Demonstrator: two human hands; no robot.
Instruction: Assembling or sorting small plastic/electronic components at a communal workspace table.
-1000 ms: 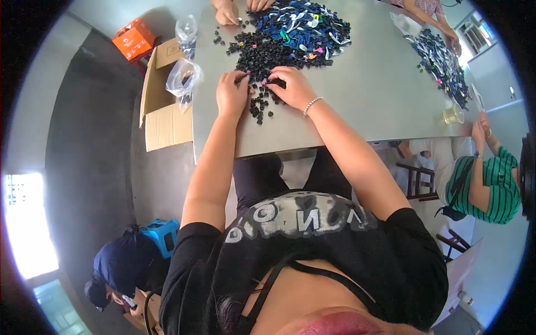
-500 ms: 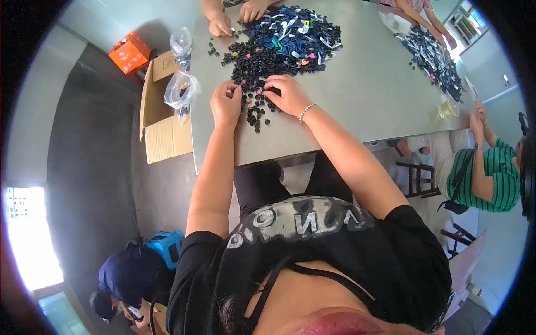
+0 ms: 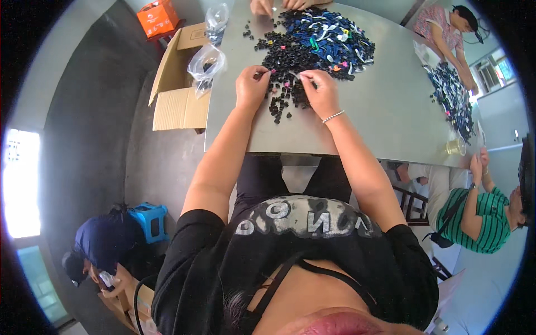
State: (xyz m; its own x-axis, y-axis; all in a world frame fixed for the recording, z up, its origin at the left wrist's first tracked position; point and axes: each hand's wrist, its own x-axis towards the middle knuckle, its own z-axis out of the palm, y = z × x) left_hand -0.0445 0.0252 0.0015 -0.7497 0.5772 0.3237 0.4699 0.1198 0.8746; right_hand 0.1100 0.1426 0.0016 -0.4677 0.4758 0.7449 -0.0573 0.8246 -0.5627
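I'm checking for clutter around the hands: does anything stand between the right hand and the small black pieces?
Nothing visible does. The right hand is right beside the small black pieces; the left hand is to their left, not in between.

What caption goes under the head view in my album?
Left hand and right hand at black pieces on a grey table.

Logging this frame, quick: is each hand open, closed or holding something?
Left hand: curled beside the black pieces; whether it holds one cannot be told.
Right hand: curled by the same pieces; likewise cannot be told.
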